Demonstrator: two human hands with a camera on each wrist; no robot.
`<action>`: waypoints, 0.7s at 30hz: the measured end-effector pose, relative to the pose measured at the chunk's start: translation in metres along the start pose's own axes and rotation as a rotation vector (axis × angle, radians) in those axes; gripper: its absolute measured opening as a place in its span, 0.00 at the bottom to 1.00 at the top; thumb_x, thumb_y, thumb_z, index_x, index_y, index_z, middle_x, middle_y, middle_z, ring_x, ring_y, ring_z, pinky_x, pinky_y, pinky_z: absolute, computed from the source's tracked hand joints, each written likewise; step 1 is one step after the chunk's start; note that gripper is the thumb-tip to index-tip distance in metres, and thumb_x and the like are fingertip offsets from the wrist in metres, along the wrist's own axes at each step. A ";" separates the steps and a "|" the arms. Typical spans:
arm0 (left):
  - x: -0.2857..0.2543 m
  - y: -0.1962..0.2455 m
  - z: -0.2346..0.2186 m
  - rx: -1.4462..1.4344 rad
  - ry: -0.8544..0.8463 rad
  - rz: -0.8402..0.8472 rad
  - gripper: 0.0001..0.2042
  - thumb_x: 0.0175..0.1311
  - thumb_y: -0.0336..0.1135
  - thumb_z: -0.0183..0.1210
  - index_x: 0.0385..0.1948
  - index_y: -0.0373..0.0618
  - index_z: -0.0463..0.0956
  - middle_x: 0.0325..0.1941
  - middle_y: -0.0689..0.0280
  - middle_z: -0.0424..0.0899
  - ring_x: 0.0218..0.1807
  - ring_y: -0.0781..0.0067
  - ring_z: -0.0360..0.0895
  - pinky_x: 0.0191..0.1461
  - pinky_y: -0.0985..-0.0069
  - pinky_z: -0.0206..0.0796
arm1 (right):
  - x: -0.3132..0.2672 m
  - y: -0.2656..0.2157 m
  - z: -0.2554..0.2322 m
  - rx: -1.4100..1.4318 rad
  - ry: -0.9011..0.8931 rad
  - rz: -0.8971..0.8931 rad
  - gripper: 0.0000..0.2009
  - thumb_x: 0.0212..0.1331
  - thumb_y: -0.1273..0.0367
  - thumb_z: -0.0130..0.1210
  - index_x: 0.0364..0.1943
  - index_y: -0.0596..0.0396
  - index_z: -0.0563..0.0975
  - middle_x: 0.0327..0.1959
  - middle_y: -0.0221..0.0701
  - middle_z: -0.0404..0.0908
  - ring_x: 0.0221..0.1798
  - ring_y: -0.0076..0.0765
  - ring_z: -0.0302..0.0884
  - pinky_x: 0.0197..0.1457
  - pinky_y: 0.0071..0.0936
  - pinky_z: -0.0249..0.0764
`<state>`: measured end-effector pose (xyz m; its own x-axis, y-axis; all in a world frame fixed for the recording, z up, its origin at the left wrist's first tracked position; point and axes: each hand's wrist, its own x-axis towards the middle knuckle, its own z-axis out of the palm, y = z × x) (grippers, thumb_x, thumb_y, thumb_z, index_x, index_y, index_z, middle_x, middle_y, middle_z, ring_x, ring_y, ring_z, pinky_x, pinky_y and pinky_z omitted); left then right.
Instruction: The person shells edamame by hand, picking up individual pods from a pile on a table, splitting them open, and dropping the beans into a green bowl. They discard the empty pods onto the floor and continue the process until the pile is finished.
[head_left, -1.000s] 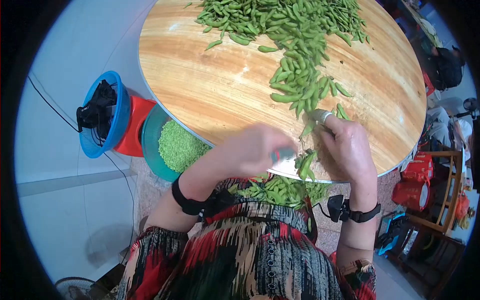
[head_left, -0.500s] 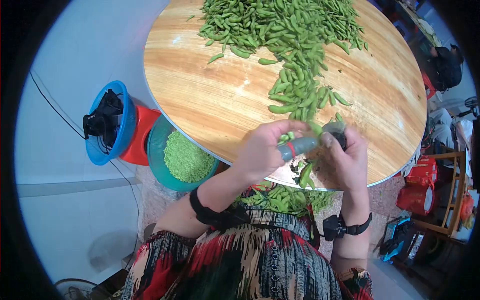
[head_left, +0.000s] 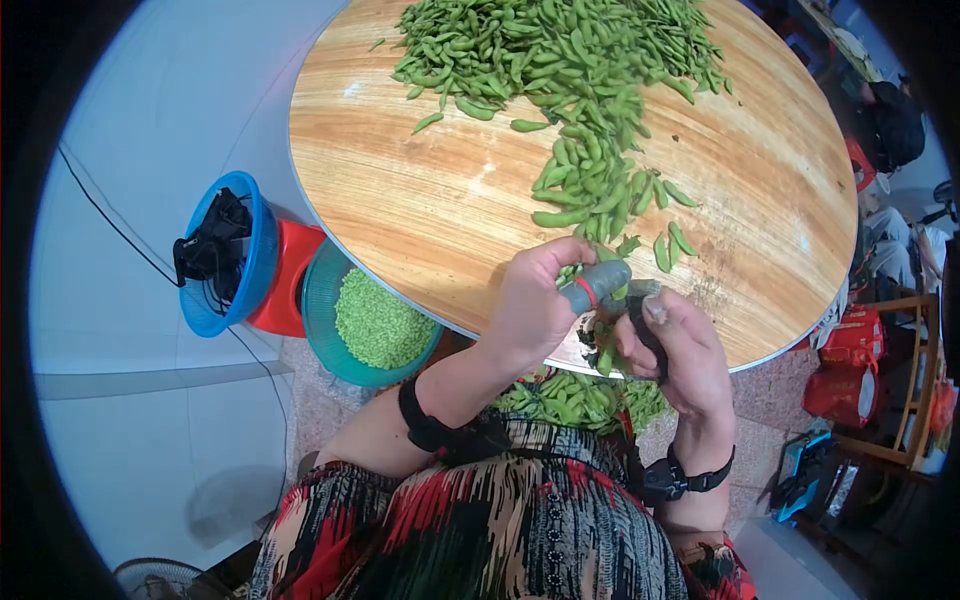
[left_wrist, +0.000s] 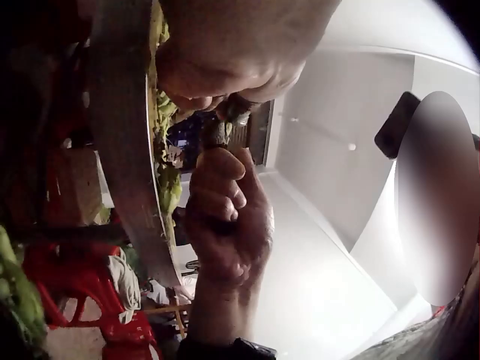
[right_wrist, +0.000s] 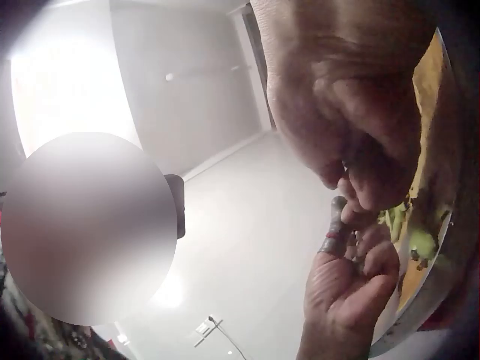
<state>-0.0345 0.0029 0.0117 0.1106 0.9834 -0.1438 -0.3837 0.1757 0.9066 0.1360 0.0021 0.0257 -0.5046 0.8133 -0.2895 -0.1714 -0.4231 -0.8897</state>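
Both hands meet over the near edge of the round wooden table (head_left: 420, 215). My left hand (head_left: 530, 300) wears a grey thumb cover with a red band (head_left: 598, 287) and has curled fingers with green beans (head_left: 567, 275) showing inside them. My right hand (head_left: 692, 350), with grey and dark finger covers, faces it from the right. A green soybean pod (head_left: 621, 292) is pinched between the two hands, mostly hidden by their fingers. Below the fingertips, several pods (head_left: 607, 358) and dark scraps lie by the table rim. In the right wrist view the left hand (right_wrist: 349, 289) appears below the right fingers.
A large heap of soybean pods (head_left: 540, 60) covers the far side, trailing toward the hands. More pods (head_left: 565, 400) lie on the lap. At left, a green basin (head_left: 322, 345) holds shelled beans (head_left: 380, 320); beside it a blue basket (head_left: 262, 240) holds a black device.
The left hand has come from the blurred spot near the rim up to the right hand. The right hand has drawn back from the pod trail toward the body, and the two now work together.
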 end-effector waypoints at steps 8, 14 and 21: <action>-0.001 -0.004 0.001 0.122 -0.076 0.065 0.03 0.56 0.29 0.57 0.28 0.43 0.72 0.26 0.70 0.77 0.26 0.88 0.69 0.26 0.90 0.57 | 0.001 0.001 0.003 0.290 -0.024 0.102 0.07 0.65 0.70 0.40 0.37 0.59 0.69 0.20 0.25 0.70 0.13 0.12 0.53 0.14 0.09 0.49; 0.003 -0.013 -0.015 -0.338 -0.317 -0.085 0.04 0.58 0.30 0.56 0.32 0.43 0.71 0.31 0.65 0.79 0.28 0.83 0.73 0.26 0.89 0.61 | -0.001 0.007 0.004 0.575 -0.152 0.126 0.09 0.65 0.70 0.39 0.43 0.60 0.67 0.21 0.31 0.71 0.12 0.12 0.53 0.14 0.09 0.48; 0.003 -0.011 -0.008 -0.163 -0.193 -0.088 0.04 0.60 0.28 0.53 0.34 0.42 0.72 0.31 0.68 0.78 0.28 0.87 0.73 0.27 0.91 0.61 | 0.000 -0.001 0.011 0.272 -0.021 0.083 0.09 0.66 0.68 0.37 0.40 0.59 0.67 0.21 0.32 0.71 0.12 0.11 0.51 0.14 0.09 0.49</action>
<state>-0.0372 0.0043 -0.0024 0.3166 0.9400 -0.1271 -0.5056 0.2806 0.8159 0.1264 -0.0017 0.0307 -0.5432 0.7642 -0.3477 -0.3483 -0.5819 -0.7348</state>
